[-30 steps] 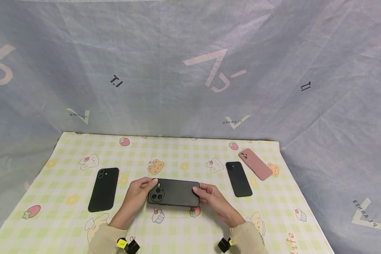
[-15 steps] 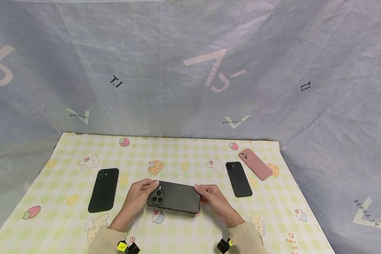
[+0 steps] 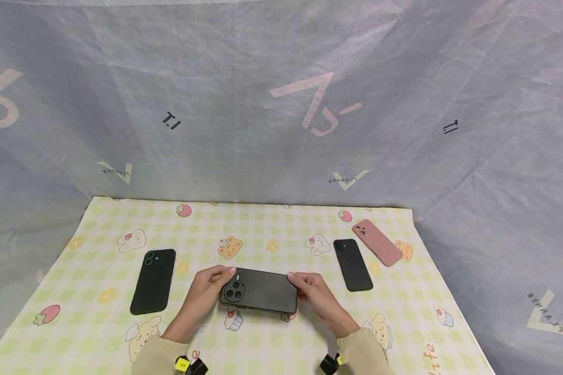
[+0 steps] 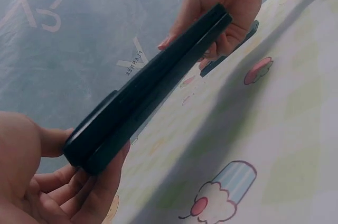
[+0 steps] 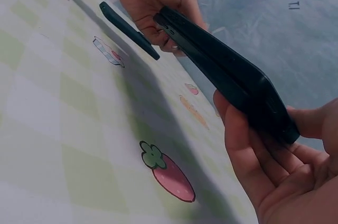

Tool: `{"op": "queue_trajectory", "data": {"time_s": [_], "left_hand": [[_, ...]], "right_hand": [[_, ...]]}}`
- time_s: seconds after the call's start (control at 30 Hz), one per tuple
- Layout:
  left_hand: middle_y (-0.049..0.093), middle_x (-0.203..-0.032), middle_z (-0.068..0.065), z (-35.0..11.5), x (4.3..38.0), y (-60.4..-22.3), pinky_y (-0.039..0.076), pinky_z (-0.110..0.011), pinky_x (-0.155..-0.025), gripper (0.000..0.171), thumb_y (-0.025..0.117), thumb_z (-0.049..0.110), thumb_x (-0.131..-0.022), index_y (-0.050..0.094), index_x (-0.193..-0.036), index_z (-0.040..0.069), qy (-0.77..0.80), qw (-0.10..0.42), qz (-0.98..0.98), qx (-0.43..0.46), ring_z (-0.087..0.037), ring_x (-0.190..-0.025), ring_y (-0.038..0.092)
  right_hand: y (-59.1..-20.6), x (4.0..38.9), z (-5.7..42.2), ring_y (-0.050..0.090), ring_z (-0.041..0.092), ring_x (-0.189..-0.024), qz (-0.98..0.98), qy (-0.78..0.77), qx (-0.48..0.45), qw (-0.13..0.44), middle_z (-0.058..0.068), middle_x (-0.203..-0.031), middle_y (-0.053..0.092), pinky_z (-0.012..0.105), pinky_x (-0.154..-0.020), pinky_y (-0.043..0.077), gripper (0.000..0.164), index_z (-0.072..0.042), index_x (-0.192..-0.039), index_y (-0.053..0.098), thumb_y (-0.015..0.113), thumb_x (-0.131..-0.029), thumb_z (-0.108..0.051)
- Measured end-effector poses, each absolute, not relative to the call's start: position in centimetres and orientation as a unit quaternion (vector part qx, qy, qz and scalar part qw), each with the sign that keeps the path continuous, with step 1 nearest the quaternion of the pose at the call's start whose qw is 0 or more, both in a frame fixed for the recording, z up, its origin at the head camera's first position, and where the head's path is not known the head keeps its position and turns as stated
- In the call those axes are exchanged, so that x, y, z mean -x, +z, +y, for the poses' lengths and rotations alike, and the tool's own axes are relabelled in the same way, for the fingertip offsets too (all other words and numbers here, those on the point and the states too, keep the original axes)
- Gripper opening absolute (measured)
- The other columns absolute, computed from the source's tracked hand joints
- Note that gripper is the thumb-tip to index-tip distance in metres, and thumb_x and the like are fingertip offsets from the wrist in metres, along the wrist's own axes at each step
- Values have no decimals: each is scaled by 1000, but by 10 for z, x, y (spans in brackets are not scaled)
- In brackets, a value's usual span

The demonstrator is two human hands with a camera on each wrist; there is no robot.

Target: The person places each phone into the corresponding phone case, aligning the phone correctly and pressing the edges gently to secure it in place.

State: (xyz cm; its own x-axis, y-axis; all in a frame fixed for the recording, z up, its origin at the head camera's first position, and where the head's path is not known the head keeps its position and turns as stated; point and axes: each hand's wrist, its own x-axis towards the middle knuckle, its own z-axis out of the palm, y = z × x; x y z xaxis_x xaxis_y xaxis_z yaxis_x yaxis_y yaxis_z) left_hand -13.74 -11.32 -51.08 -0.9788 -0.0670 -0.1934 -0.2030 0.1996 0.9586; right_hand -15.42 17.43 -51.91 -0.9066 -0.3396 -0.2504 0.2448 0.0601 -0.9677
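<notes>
Both hands hold a dark grey phone (image 3: 268, 292) sideways above the table, its back and round camera ring facing up. My left hand (image 3: 205, 287) pinches the camera end, thumb on top and fingers beneath. At the opposite end my right hand (image 3: 317, 292) grips it, thumb near the far corner. From the side, in the left wrist view, the phone (image 4: 148, 89) shows two dark layers with a seam between them. These layers look slightly apart in the right wrist view, like a back case over a phone (image 5: 227, 71). Its screen side is hidden.
A black phone or case (image 3: 153, 281) lies on the left of the checked tablecloth (image 3: 262, 349). To the right lie a smaller black one (image 3: 354, 268) and a pink one (image 3: 379, 244), both with camera cutouts or lenses at the top. A grey curtain (image 3: 234, 104) hangs behind the table.
The phone's right end has tipped toward me, and my right thumb has shifted from its back to the far corner. Over the last half second there is hardly any movement.
</notes>
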Motion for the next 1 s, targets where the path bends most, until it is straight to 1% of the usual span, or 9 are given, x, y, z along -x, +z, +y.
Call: {"op": "queue_trajectory", "data": {"time_s": [0.1,0.17,0.33,0.4,0.5,0.57,0.67,0.8,1.0], "left_hand": [[81,-97,-5,-114,138,-510,51,-25,-88,31,70,32,-107,79,-115,4,631,56,770,81,-14,-91,69],[82,-99,-5,-114,138,-509,51,-27,-92,34,70,35,-107,78,-117,4,629,59,771,75,-14,-93,70],[81,-111,-6,-117,140,-507,47,-43,-111,43,69,41,-106,75,-129,5,627,75,774,55,-17,-111,71],[80,-117,-7,-118,141,-507,45,-46,-115,47,68,42,-106,72,-134,4,628,84,772,48,-18,-117,70],[79,-121,-7,-119,142,-507,49,-37,-109,49,69,41,-106,70,-137,3,631,95,769,43,-15,-115,70],[80,-118,-10,-120,143,-507,55,-31,-98,49,68,37,-107,68,-138,-1,640,106,761,32,-16,-106,73],[80,-112,-15,-122,142,-508,62,-31,-86,50,66,33,-109,65,-138,-8,667,132,733,10,-23,-93,78],[79,-106,-17,-124,138,-509,65,-38,-85,56,64,35,-110,60,-140,-13,697,170,696,-3,-30,-93,80],[78,-109,-24,-127,129,-512,65,-34,-86,60,63,34,-111,55,-142,-16,712,178,679,-5,-27,-97,80]], "right_hand": [[-518,154,173,63,9,-71,698,-685,28,207,-7,-78,69,25,-70,47,32,-12,-88,77,64,-110,-31],[-518,154,173,63,9,-72,697,-686,27,205,-7,-79,69,25,-70,47,32,-11,-89,77,64,-110,-31],[-515,155,175,65,9,-74,695,-690,32,198,-5,-81,72,24,-71,49,32,-8,-92,78,64,-110,-30],[-515,156,176,67,10,-75,695,-692,34,193,-4,-81,72,24,-71,51,33,-7,-91,77,63,-111,-29],[-515,158,177,68,11,-75,695,-693,33,187,-3,-81,73,24,-71,53,34,-8,-88,76,63,-111,-29],[-515,160,178,68,11,-76,695,-695,28,183,-3,-81,72,25,-72,54,34,-10,-86,76,63,-111,-29],[-514,162,179,68,11,-76,695,-697,19,176,-4,-82,71,25,-73,54,34,-12,-83,73,63,-111,-28],[-512,163,180,67,11,-74,698,-697,12,163,-4,-80,68,25,-71,53,36,-13,-79,68,63,-111,-27],[-508,165,182,67,12,-74,699,-698,10,157,-4,-80,68,25,-71,53,34,-10,-81,69,64,-111,-25]]}}
